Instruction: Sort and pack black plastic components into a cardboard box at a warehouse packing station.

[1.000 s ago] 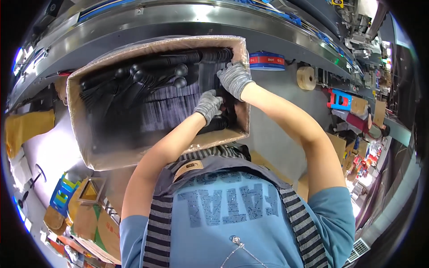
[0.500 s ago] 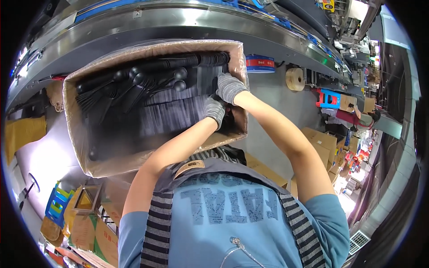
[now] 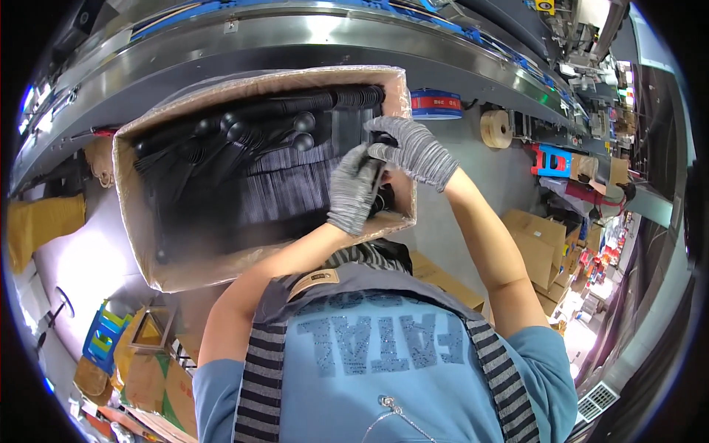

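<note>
A lined cardboard box (image 3: 140,244) holds tightly packed black plastic utensils (image 3: 292,188), stacked in rows. Several loose spoons (image 3: 303,121) and forks lie across the top on the far left side. Both my hands wear grey knit gloves and meet over the right end of the box. My left hand (image 3: 353,190) is closed, its fingertips close to those of my right hand. My right hand (image 3: 419,151) has its fingers and thumb curled around something dark, mostly hidden by the gloves.
A metal-edged conveyor (image 3: 317,31) runs along behind the box. Right of the box are a blue and red round tin (image 3: 436,105) and a roll of tape (image 3: 496,129). Cardboard boxes (image 3: 533,240) stand at right. A person in a red apron (image 3: 591,190) is farther right.
My right hand has drawn back to the right and turned, its fingers now curling inward. My left hand has risen out of the right end of the box and shows more fully.
</note>
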`<control>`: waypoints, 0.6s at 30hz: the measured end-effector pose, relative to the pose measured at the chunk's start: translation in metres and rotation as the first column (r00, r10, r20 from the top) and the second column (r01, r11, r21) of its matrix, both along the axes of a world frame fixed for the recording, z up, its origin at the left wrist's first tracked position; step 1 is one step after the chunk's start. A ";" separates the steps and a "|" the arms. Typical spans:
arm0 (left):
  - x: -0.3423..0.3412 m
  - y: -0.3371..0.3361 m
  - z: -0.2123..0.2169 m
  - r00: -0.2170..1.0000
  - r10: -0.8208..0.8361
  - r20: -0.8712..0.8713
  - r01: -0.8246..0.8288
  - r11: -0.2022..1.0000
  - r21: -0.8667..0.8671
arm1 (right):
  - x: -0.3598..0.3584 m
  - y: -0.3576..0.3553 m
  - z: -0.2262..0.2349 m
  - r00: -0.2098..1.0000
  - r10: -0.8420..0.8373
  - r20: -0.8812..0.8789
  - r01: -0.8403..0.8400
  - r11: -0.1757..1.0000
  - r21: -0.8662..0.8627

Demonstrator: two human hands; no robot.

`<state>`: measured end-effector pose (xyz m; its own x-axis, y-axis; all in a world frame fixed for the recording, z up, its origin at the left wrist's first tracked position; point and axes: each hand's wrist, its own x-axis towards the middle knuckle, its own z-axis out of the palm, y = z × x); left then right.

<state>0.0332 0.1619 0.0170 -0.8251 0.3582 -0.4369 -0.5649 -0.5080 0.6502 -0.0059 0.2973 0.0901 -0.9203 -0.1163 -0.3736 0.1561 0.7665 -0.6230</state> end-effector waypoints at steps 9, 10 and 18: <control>0.014 -0.045 -0.014 0.866 -0.297 -0.401 0.036 0.838 -0.544 | 0.040 -0.068 -0.058 0.656 -0.730 0.189 0.635 0.399 -0.662; 0.016 -0.046 -0.013 0.865 -0.314 -0.390 0.059 0.838 -0.543 | 0.043 -0.078 -0.063 0.656 -0.741 0.147 0.641 0.443 -0.627; -0.045 -0.079 -0.020 0.991 -0.112 0.072 0.125 0.967 -0.220 | -0.035 -0.054 -0.093 0.839 -0.283 -0.464 0.289 0.955 -0.061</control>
<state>-0.0117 0.0829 -0.0026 -0.7532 0.3395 -0.5635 -0.6528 -0.2805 0.7037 -0.0413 0.2432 -0.0025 -0.9780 0.1805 0.1042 0.0652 0.7397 -0.6697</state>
